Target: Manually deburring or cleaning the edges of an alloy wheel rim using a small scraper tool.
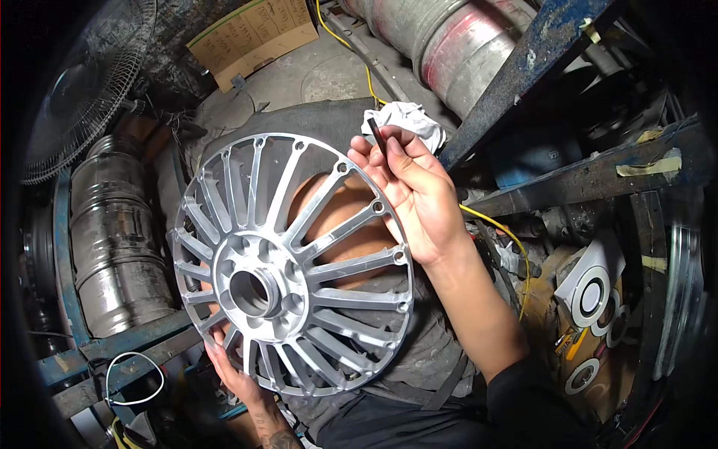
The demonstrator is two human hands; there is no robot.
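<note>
A silvery multi-spoke wheel centre (pixel 359 298) is tilted up over my lap, with a round hub and an open bore in its middle. Small bolt holes sit near the outer ends of its spokes. My left hand (pixel 233 367) grips its lower left edge, fingers partly hidden behind the metal. Beyond its upper right rim, my right hand (pixel 416 179) pinches a short dark stick-like tool (pixel 377 137) between thumb and fingers. The tool's exact kind cannot be made out. My bare knee shows through the gaps between the spokes.
A white cloth (pixel 407 122) lies past my right hand. Metal wheel barrels (pixel 118 239) stand left on a blue frame, others (pixel 449 45) at the top. A fan (pixel 82 82) is upper left, a marked cardboard piece (pixel 250 37) beside it. A yellow cable (pixel 508 230) runs right, near sanding discs (pixel 591 293).
</note>
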